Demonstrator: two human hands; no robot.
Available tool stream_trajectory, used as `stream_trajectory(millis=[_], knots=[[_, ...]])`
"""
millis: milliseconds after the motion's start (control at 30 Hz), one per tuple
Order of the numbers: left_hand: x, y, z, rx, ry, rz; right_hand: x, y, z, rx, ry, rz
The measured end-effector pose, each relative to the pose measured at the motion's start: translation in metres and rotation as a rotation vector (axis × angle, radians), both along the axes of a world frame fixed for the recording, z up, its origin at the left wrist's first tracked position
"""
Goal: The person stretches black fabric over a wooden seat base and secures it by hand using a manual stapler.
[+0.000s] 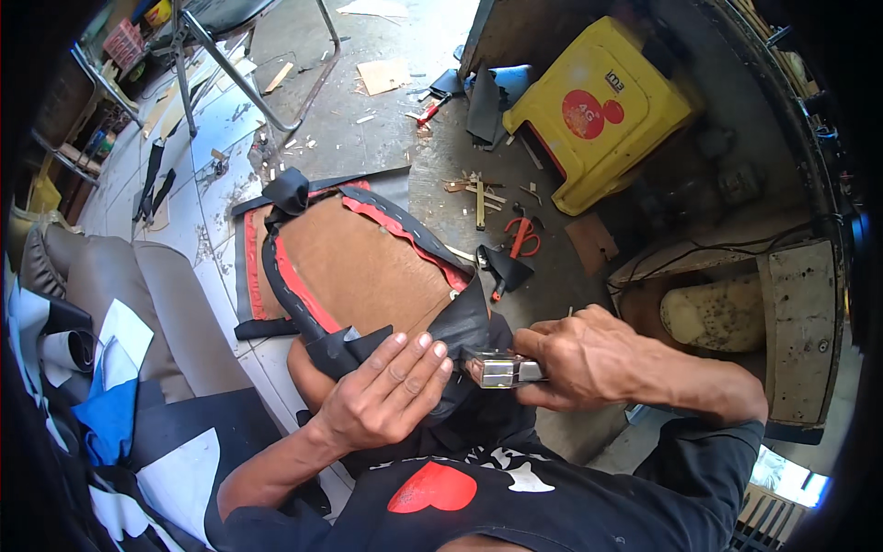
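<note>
A brown seat board [354, 262] rests underside up on my lap. Black vinyl [460, 317] wraps over its rim, with a red lining strip [308, 290] along the inner edge. Light marks like staples dot the folded border. My left hand [382, 396] lies on the vinyl at the near edge, fingers straight and side by side; its thumb is hidden. In my right hand [589, 354] is a metal staple gun [504, 370], its silver nose against or just beside the vinyl near my left fingertips. Whether it touches cannot be made out.
Scissors with orange-red handles [524, 237] lie beyond the seat among wood scraps [480, 198]. A yellow plastic stool [607, 110] lies tipped at the far right, above a wooden box [800, 331]. Vinyl and white offcuts [184, 478] pile at my left. A metal-legged chair [248, 83] stands far left.
</note>
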State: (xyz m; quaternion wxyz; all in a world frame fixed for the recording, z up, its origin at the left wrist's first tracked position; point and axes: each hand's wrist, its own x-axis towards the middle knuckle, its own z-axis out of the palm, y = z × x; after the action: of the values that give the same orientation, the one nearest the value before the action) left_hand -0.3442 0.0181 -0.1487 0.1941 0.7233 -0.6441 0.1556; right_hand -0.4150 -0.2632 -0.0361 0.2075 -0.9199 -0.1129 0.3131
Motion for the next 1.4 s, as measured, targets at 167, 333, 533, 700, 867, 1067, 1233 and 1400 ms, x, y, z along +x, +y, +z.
stream_trajectory(millis=[167, 333, 533, 700, 867, 1067, 1233, 1400], knots=[[0.003, 0.000, 0.001, 0.047, -0.016, 0.005, -0.005, 0.003, -0.015, 0.058, 0.020, -0.045], [0.003, 0.021, 0.012, 0.041, 0.059, 0.025, -0.006, -0.024, 0.006, 0.297, 0.160, -0.065], [0.007, 0.028, 0.027, 0.311, 0.088, -0.063, -0.020, -0.028, -0.014, 0.323, -0.004, -0.177], [0.023, 0.003, 0.064, 0.242, 0.608, 0.032, -0.023, -0.017, -0.031, 0.278, -0.015, -0.104], [0.007, -0.059, 0.033, -0.063, 0.567, 0.624, -0.016, -0.010, -0.041, 0.260, -0.079, -0.032], [-0.001, -0.044, 0.025, -0.284, 0.800, 0.556, -0.013, -0.031, -0.040, 0.330, -0.031, -0.029], [0.006, -0.031, 0.027, -0.217, 0.896, 0.510, 0.004, -0.041, -0.033, 0.318, -0.123, -0.040], [0.007, -0.037, 0.027, -0.214, 0.827, 0.505, 0.020, -0.035, -0.033, 0.208, -0.126, 0.077]])
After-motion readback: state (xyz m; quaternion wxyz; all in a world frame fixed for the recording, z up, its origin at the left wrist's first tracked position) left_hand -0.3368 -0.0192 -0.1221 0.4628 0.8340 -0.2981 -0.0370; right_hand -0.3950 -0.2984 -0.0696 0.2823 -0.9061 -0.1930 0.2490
